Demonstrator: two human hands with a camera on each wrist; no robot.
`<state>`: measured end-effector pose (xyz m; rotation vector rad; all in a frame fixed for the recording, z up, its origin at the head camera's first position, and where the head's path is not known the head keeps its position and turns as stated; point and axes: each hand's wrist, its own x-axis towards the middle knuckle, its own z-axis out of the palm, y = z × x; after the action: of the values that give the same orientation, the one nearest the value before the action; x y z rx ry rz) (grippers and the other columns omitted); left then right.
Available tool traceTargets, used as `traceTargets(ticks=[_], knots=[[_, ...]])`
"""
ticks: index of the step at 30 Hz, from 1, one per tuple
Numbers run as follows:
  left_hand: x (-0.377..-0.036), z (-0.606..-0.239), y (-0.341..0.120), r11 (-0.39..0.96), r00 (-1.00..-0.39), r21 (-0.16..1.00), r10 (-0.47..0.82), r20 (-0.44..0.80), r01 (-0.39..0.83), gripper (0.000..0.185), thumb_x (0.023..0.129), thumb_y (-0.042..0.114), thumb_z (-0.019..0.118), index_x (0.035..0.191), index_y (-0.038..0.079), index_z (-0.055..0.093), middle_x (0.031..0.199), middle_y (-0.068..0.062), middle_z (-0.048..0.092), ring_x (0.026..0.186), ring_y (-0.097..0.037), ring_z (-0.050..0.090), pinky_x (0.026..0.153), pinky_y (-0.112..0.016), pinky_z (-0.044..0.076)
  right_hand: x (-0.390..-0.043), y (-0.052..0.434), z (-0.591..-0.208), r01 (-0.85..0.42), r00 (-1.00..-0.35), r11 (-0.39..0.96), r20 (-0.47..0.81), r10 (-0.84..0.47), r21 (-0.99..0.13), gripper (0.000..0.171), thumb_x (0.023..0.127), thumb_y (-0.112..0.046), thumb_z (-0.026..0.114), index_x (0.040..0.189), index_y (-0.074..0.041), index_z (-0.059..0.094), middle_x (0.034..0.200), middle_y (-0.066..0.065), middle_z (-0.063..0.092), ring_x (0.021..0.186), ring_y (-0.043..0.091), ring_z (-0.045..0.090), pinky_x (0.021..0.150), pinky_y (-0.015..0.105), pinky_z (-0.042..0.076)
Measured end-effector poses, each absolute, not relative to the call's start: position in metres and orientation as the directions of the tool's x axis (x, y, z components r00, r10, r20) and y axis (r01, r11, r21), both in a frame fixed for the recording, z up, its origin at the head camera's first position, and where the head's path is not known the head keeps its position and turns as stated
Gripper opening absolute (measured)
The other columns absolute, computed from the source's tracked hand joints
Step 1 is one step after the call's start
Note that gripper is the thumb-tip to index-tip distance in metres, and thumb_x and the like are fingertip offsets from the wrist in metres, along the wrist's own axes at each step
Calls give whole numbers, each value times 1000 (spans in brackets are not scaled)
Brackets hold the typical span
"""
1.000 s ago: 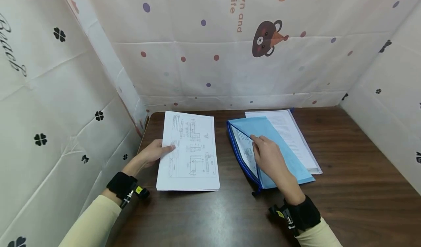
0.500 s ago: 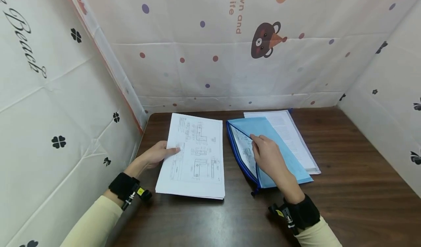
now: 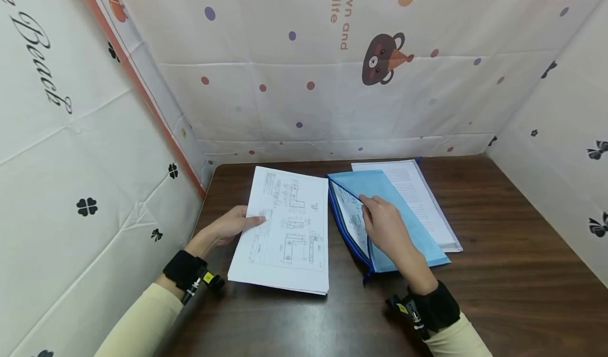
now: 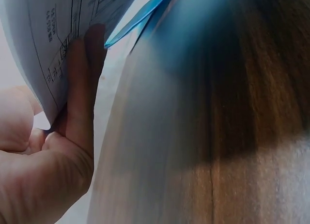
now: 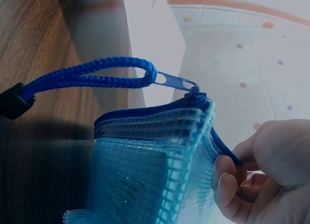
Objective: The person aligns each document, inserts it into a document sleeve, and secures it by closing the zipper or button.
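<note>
My left hand (image 3: pixel 225 227) grips the left edge of a stack of paper sheets (image 3: pixel 290 241) printed with technical drawings, thumb on top. In the left wrist view the fingers (image 4: pixel 80 93) lie along the underside and the sheets (image 4: pixel 41 50) bow. Just to the right is a blue mesh zipper pouch (image 3: pixel 420 241), its mouth spread apart and a printed drawing (image 3: pixel 350 209) showing inside. My right hand (image 3: pixel 387 227) pinches the upper zipper edge and lifts it. A metal zipper pull (image 5: pixel 177 82) with a looped blue cord (image 5: pixel 92 71) hangs at the pouch's corner.
Under the pouch, towards the back right, lies another document (image 3: pixel 420 198) covered in text lines. All rests on a dark brown wooden table (image 3: pixel 503 241). Patterned white cloth (image 3: pixel 266 109) hangs at the back and both sides.
My left hand has carried the stack of sheets to the right, turning it slightly, so its right edge now comes up beside the pouch. The right hand keeps its pinch on the pouch edge.
</note>
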<state>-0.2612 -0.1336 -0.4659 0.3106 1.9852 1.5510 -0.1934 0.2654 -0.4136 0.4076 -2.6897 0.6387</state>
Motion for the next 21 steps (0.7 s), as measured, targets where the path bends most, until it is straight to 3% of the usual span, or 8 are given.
traceTargets(ticks=[10, 21], knots=[[-265, -469, -121, 276, -755, 943, 574, -317, -186, 35, 110, 22, 60, 138, 1, 63, 116, -19, 76, 99, -36, 78, 82, -46, 64, -192, 263, -415, -353, -898, 854, 394, -195, -383, 28, 102, 0, 66, 128, 10, 70, 72, 6, 58, 57, 14, 47, 49, 27, 41], [-269, -469, -99, 188, -755, 951, 579, -308, -244, 33, 110, 20, 59, 138, 2, 63, 119, -19, 75, 102, -35, 77, 84, -45, 64, -189, 259, -419, -388, -880, 849, 417, -227, -359, 29, 101, 2, 67, 128, 10, 71, 73, 6, 57, 57, 12, 42, 50, 27, 38]])
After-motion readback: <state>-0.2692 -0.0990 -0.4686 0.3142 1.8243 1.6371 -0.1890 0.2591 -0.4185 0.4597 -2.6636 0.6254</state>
